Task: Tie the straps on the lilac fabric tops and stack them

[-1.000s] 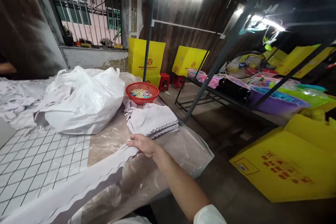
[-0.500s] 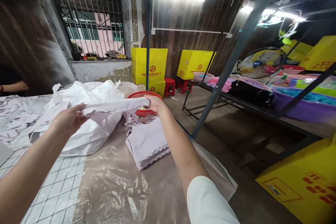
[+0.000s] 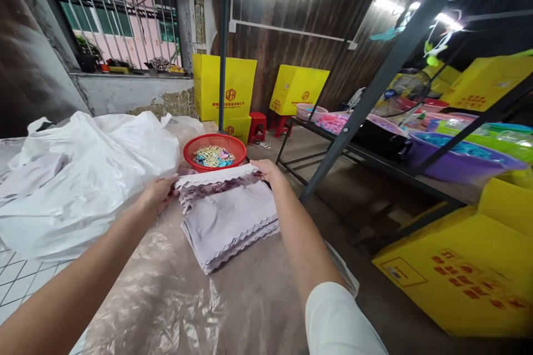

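Observation:
A pale lilac fabric piece (image 3: 216, 177) with a scalloped edge is stretched between my two hands. My left hand (image 3: 160, 193) pinches its left end, and my right hand (image 3: 268, 171) grips the right end, fingers partly hidden. Just in front of it lies a stack of folded lilac fabric pieces (image 3: 233, 219) with wavy edges; whether the held piece touches the stack I cannot tell. Behind my hands stands a red plastic basket (image 3: 188, 151) with small cream, blue and pink bits in it.
A big white plastic bag (image 3: 120, 150) lies left of my hands. Clear plastic sheeting (image 3: 166, 288) covers the table's front. To the right, a metal rack (image 3: 358, 161) bears a purple tub (image 3: 441, 163). A yellow carton (image 3: 453, 272) stands at the lower right.
Both hands have moved the fabric piece right and down, from beside the white bag to the back of the folded stack. The view has turned and the basket's contents now show.

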The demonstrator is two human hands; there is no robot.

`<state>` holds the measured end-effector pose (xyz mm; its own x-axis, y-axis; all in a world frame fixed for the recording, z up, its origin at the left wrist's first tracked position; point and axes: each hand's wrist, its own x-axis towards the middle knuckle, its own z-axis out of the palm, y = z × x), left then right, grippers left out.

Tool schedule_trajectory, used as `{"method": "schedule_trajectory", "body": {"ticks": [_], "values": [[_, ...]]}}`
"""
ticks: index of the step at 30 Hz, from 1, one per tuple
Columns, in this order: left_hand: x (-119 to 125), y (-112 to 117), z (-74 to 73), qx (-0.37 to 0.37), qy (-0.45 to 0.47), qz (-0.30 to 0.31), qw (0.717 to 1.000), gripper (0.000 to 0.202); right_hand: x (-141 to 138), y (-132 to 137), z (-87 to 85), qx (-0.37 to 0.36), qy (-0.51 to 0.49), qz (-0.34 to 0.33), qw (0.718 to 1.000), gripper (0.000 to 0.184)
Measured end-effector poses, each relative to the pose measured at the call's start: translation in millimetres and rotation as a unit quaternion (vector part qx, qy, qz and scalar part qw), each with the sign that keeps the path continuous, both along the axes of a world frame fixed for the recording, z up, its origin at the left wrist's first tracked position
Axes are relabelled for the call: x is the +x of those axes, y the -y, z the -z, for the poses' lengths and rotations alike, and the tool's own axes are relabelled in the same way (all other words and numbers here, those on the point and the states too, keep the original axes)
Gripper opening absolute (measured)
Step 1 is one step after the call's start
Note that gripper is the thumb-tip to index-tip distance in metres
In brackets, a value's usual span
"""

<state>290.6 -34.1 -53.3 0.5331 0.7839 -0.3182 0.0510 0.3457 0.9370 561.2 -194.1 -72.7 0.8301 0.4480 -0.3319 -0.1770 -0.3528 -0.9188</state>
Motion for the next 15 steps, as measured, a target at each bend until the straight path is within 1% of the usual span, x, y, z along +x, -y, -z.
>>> {"method": "schedule_trajectory", "body": {"ticks": [1,3,4,6,10,12,15], "values": [[-1.4,3.9,-1.9,0.006,0.008,0.004,1.000,0.029,2.4,5.4,-3.5,0.001,0.022,0.006,1.000,0.018],[-7.7,16.1,-1.3,0.021,0.025,0.022,0.999,0.031,4.0,19.4,-8.2,0.000,0.066,0.012,0.998,0.020],[-12.3,24.4,1.8,0.031,0.032,0.034,0.998,0.032,3.0,28.0,-8.5,-0.004,0.087,0.013,0.996,0.023],[-23.0,43.8,13.6,0.052,0.035,0.058,0.996,0.038,-2.3,47.1,-3.6,-0.017,0.131,0.013,0.991,0.026],[-42.4,78.7,47.8,0.071,0.003,0.092,0.993,0.052,-20.3,82.2,22.3,-0.070,0.217,0.012,0.974,0.028],[-49.5,87.8,62.3,0.082,-0.016,0.103,0.991,0.055,-29.5,93.5,36.7,-0.101,0.253,0.010,0.962,0.029],[-57.6,92.4,76.0,0.112,-0.043,0.114,0.986,0.053,-40.0,102.7,52.8,-0.143,0.286,0.011,0.948,0.027]]}}
